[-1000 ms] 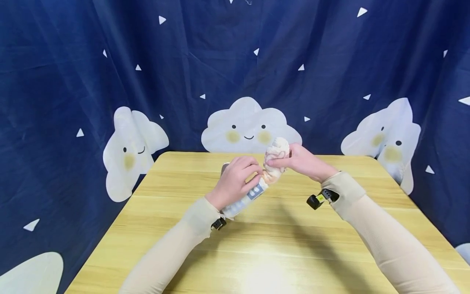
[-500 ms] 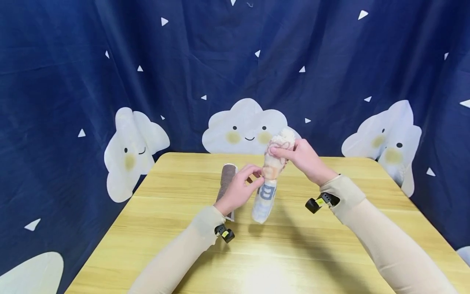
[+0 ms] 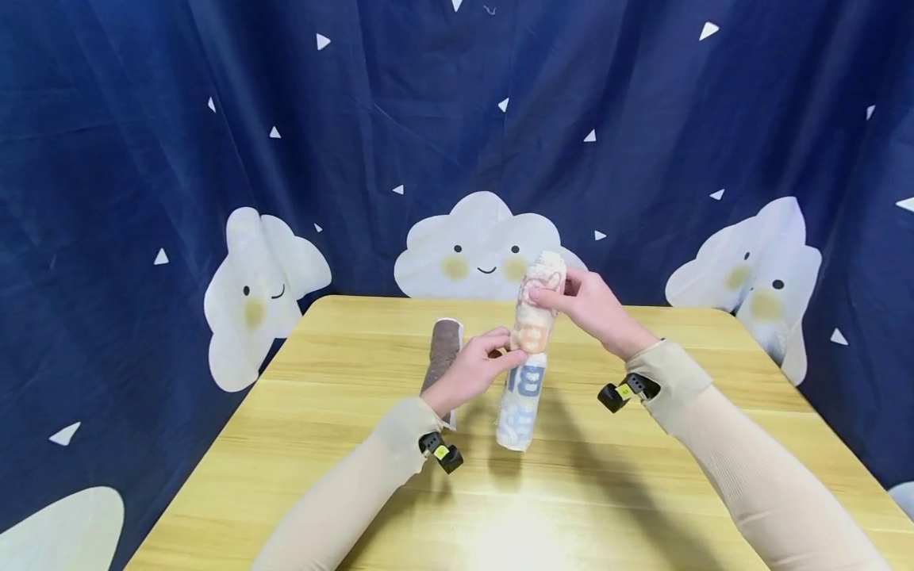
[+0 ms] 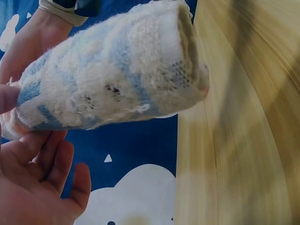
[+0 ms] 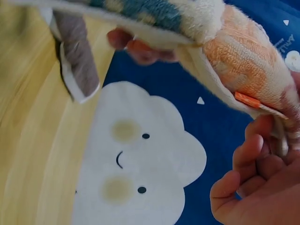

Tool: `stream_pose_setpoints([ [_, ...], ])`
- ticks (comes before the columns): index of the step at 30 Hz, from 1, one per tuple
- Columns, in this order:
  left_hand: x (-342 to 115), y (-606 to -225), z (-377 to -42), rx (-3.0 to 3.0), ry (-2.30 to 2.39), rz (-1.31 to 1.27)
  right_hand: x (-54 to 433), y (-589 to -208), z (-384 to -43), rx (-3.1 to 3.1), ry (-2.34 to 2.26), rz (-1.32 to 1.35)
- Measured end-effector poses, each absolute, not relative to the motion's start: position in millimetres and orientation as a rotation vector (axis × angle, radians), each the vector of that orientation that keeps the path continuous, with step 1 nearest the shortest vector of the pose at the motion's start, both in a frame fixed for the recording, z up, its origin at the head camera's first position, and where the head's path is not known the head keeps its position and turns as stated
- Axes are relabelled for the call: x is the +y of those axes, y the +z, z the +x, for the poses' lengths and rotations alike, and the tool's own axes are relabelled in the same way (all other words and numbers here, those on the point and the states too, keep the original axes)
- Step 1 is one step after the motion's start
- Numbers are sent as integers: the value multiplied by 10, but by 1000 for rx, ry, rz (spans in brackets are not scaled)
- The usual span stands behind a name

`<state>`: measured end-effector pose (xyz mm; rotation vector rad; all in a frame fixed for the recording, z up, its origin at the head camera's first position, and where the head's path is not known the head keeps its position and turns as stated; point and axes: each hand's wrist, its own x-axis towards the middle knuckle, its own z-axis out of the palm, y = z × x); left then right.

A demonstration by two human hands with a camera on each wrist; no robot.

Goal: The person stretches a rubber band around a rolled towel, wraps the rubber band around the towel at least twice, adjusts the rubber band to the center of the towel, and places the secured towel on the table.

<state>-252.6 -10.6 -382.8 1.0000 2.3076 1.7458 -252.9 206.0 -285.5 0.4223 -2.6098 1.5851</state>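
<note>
A rolled towel [image 3: 524, 385] hangs nearly upright over the table, its lower end close above the tabletop. It is white terry cloth with blue, orange and pink patterning. My right hand [image 3: 596, 311] grips the upper part, thumb in front. Around the orange middle, my left hand [image 3: 474, 366] pinches the roll between thumb and fingers. The left wrist view shows the lower end of the towel [image 4: 112, 70] as layered, coiled edges. In the right wrist view the towel [image 5: 248, 56] bends slightly, and a small orange tag [image 5: 247, 100] sticks out at its edge.
A brown roll of cloth [image 3: 444, 353] with a pale edge lies on the wooden table [image 3: 343, 381], just left of the left hand and partly behind it. A dark blue curtain [image 3: 443, 119] with cloud faces hangs behind the table.
The towel has swung from slanting down-left to nearly upright, and its bent, squeezed middle looks straighter. My left hand has shifted off its lower half to the middle, uncovering the brown roll.
</note>
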Motion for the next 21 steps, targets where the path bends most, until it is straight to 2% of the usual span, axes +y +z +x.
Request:
stream_pose_setpoints([
  [10,5,-3909,-2525,2336,1945,767,2189,-3131,-2559,-2716,1496,289],
  [21,45,-3964,-2503,2340,1977,455,2070,-3467,-2441,-2911,1515,412],
])
